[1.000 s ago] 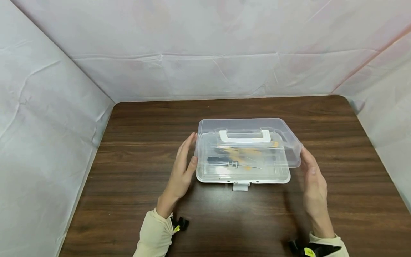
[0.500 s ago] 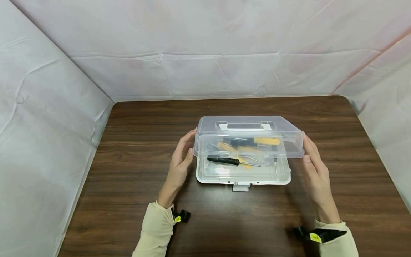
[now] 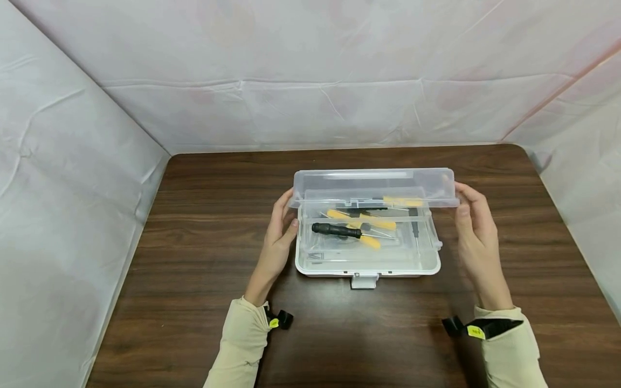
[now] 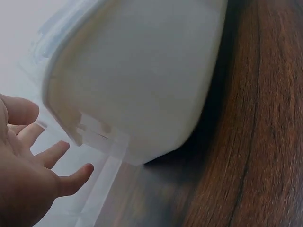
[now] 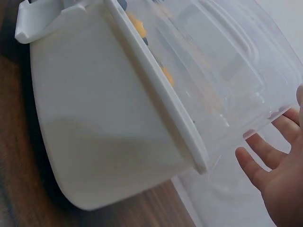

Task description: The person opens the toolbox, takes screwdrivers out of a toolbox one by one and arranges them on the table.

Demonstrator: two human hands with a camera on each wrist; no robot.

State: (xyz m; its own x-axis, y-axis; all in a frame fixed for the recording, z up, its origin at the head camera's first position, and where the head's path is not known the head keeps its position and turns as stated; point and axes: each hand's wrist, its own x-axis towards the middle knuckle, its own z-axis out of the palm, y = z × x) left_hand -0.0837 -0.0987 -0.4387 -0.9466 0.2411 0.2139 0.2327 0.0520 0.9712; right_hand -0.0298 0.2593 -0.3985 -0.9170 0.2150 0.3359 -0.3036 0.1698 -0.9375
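Observation:
A toolbox (image 3: 368, 272) with a white base and a clear lid (image 3: 373, 183) sits on the table, the lid tilted up toward the back. My left hand (image 3: 277, 242) is at the lid's left end, fingers extended along it. At the lid's right end, my right hand (image 3: 477, 237) has its fingertips against the edge, with the thumb apart from them. Inside, a black-handled screwdriver (image 3: 335, 230) lies over yellow-handled tools (image 3: 378, 222). In the right wrist view the fingers (image 5: 258, 170) reach under the clear lid's edge. The base's side wall (image 4: 142, 71) fills the left wrist view.
The brown wood-grain table (image 3: 218, 215) extends around the box. White sheeting (image 3: 291, 108) rises behind it and at both sides. A latch (image 3: 364, 281) hangs from the box's front edge. Another dark, thin tool (image 3: 415, 231) lies at the box's right.
The lid has swung up and back, uncovering more of the tools. Both hands have moved slightly away from me along with it, while the base has stayed in place.

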